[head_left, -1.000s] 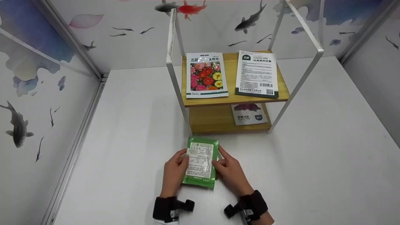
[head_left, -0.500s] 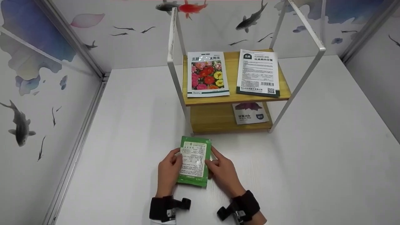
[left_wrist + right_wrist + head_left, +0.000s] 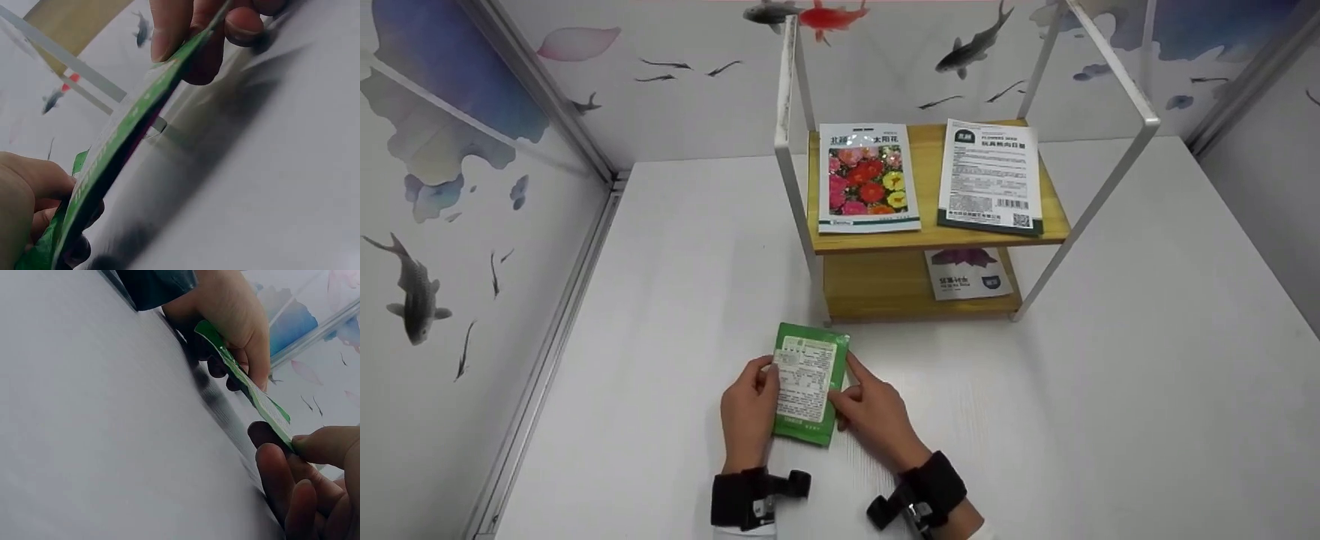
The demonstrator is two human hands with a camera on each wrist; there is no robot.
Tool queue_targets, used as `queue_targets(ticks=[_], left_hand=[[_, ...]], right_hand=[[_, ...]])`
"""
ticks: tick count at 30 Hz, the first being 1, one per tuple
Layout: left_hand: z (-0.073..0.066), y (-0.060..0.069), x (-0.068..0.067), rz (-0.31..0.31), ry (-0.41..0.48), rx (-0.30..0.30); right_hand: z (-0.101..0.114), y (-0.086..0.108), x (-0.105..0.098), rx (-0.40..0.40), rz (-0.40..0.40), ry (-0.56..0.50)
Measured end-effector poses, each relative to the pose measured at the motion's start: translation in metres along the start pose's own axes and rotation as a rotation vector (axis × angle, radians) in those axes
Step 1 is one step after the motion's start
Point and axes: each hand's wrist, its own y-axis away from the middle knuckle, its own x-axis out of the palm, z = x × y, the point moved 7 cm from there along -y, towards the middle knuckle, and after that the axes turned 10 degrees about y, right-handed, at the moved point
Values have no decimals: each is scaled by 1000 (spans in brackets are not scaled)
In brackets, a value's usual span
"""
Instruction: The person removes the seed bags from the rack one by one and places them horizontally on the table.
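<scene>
A green seed packet (image 3: 810, 386) with a white panel of small print faces up, held between my two hands in front of a small two-tier shelf. My left hand (image 3: 748, 409) pinches its left edge, the thumb lying on the printed face. At the opposite edge, my right hand (image 3: 877, 420) pinches with the thumb on top and other fingers behind. Seen nearly edge-on in the left wrist view, the packet (image 3: 126, 132) is tilted and raised off the white table. The right wrist view shows both hands on the packet (image 3: 247, 382), its far face mostly hidden.
The shelf's upper wooden board (image 3: 928, 176) bears a flower-picture packet (image 3: 870, 180) at left and a white text-side packet (image 3: 990, 176) at right. Another packet (image 3: 969, 279) lies on the lower board (image 3: 877, 289). White metal frame bars (image 3: 1084, 217) rise at the sides.
Both hands have shifted left together with the green packet, still gripping its two edges. The head view has turned slightly, so the shelf appears a little farther right.
</scene>
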Motion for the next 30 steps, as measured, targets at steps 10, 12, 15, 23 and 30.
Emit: queue_targets(ticks=[10, 12, 15, 23, 30], left_hand=[[6, -7, -24, -114, -38, 53], [6, -8, -27, -129, -57, 62], [9, -10, -30, -140, -78, 56], [11, -16, -36, -161, -64, 38], [15, -21, -39, -180, -72, 27]], right_hand=[[19, -11, 19, -73, 13, 81], [21, -14, 22, -74, 19, 92], [23, -17, 25, -79, 29, 103], [27, -23, 29, -102, 54, 93], [32, -27, 33, -99, 77, 90]])
